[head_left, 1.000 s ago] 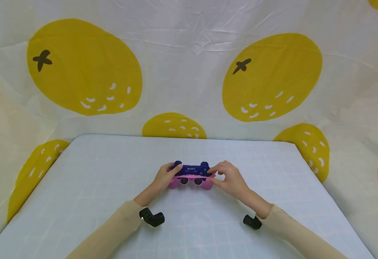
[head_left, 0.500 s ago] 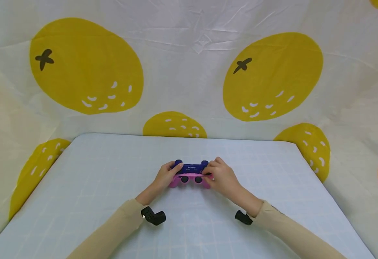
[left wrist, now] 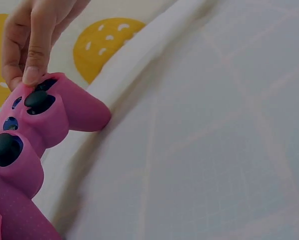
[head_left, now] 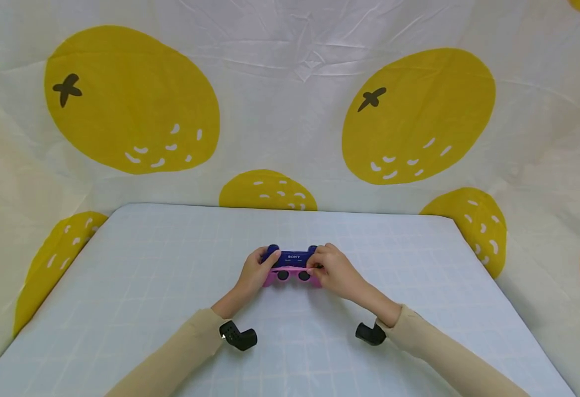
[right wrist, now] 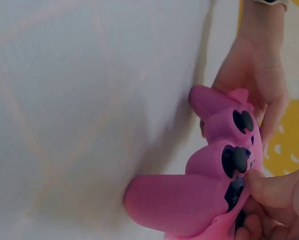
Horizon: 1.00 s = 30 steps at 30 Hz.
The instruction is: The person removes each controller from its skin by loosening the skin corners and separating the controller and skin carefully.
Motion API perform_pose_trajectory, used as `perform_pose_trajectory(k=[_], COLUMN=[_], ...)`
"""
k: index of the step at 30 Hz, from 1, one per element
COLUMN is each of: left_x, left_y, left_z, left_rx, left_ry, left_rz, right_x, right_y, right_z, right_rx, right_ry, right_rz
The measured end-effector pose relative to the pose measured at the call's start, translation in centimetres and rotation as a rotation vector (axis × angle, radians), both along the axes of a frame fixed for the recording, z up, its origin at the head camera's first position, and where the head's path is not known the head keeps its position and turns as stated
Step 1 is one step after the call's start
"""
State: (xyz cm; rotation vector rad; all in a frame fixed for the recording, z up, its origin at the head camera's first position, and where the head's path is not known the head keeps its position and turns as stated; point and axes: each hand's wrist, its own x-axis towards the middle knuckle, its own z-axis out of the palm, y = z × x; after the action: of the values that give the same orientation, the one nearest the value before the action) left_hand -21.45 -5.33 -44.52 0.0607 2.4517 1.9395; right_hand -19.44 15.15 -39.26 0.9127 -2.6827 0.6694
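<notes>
Both sets of fingers curled round the dark blue game controller in its soft pink silicone sleeve, left hand gripping one end, right hand pinching the other. Held just above the middle of the pale blue gridded tabletop. Likely trouble: sleeve snagging on a thumbstick, or stretching and tearing if tugged unevenly.

Person: 2 bare hands, left hand & right hand; long beige sleeves; 1 black wrist-cam per wrist.
</notes>
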Motion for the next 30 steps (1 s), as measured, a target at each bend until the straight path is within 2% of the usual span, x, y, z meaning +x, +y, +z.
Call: perform_pose_trajectory(k=[6,11,14,17,22,26,30], left_x=[0.1,0.2,0.3,0.4,0.4,0.4,0.5], left_y=[0.2,0.3,0.3,0.3,0.2,0.2,0.3], left_z=[-0.1,-0.2,-0.2,-0.2,0.0,-0.1,-0.1], left_rx=[-0.026,-0.046,-0.055,-0.057,-0.061,-0.068,-0.071], left_ry=[0.013,0.025,0.038,0.036,0.026,0.049,0.043], left_rz=[0.026,0.041,0.042,0.035,0.025,0.029,0.035], right_x=[-0.2,-0.1,0.2,0.6,1.0,0.9,1.0], right_y=[0.0,0.0,0.0,-0.1,0.1,0.5,0.7], right_z=[-0.1,-0.7,-1.2,-1.7,-2.4,-3.0,-3.7], right_rx=[-0.081,-0.121,-0.114,-0.092,-0.071,-0.111,-0.213], right_ry=[-0.056,-0.084,-0.057,0.008,0.094,0.124,0.148], right_rz=[0.039,0.026,0.006,-0.011,0.005,0.060,0.086])
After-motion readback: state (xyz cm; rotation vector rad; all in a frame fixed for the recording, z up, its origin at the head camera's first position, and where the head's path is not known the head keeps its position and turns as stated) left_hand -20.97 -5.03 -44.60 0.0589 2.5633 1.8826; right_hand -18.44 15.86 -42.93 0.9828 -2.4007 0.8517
